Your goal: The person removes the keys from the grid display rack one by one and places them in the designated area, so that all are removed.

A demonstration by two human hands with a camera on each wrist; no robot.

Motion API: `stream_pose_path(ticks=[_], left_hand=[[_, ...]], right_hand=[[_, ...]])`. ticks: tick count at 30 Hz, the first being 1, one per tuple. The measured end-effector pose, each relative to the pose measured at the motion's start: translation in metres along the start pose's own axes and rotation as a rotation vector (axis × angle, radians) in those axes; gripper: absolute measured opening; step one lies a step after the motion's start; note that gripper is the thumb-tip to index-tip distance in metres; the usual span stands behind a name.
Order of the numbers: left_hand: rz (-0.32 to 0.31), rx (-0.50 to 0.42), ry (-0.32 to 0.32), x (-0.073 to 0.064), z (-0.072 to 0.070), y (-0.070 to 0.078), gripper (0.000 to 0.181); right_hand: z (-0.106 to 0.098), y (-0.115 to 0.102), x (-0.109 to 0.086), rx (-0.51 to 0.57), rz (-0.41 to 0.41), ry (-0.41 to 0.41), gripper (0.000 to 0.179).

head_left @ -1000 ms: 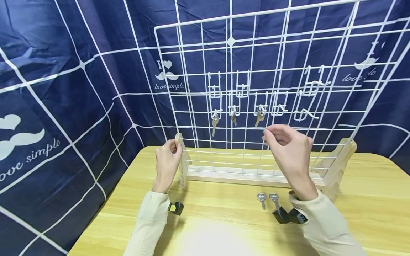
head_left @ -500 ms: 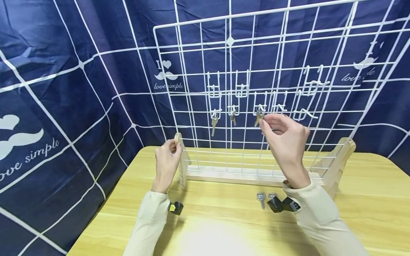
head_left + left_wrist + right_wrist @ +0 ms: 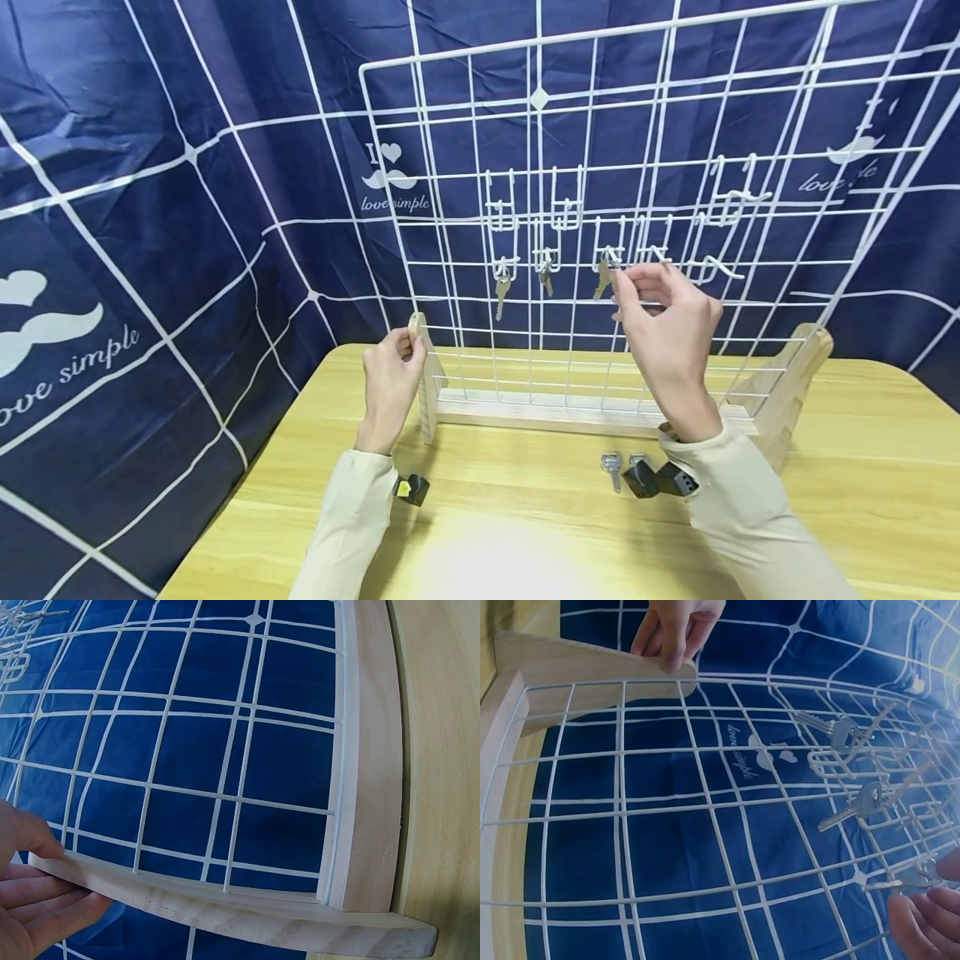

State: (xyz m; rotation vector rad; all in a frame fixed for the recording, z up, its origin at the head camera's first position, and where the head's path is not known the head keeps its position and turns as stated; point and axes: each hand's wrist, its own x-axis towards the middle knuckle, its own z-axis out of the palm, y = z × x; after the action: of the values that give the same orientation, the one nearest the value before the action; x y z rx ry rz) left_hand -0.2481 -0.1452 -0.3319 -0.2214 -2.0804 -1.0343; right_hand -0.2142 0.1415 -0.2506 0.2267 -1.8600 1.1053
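The left hand (image 3: 392, 377) grips the top of the wooden left upright (image 3: 422, 375) of a stand that carries a white wire grid (image 3: 570, 125), fingers curled round the wood. On the grid's small white hooks hang a first key (image 3: 501, 289), then a second key (image 3: 547, 275), both pale metal with their blades pointing down. Further right, the right hand (image 3: 663, 329) pinches a third, brass-toned key (image 3: 602, 281) between thumb and fingertips, right at a hook (image 3: 609, 255). Two more silver keys (image 3: 613, 467) lie flat on the light wooden table (image 3: 862, 467) in front of the stand's base. Behind everything hangs a navy cloth (image 3: 150, 208) with white lines and printed lettering.
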Motion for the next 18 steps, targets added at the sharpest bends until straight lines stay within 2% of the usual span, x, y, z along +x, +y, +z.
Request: stream_pose_path(ticks=[8, 13, 18], left_hand=[[-0.015, -0.002, -0.008, -0.0004, 0.0001, 0.0002, 0.013], [-0.015, -0.002, -0.006, -0.0001, 0.0001, 0.0006, 0.013], [-0.015, -0.005, -0.006, -0.0002, -0.0002, 0.0009, 0.013]], right_hand=[[0.0009, 0.0, -0.0007, 0.045, -0.006, 0.006, 0.012], [0.0005, -0.0036, -0.0046, 0.086, -0.019, 0.036, 0.013], [-0.001, -0.0084, -0.0064, 0.084, -0.114, 0.106, 0.011]])
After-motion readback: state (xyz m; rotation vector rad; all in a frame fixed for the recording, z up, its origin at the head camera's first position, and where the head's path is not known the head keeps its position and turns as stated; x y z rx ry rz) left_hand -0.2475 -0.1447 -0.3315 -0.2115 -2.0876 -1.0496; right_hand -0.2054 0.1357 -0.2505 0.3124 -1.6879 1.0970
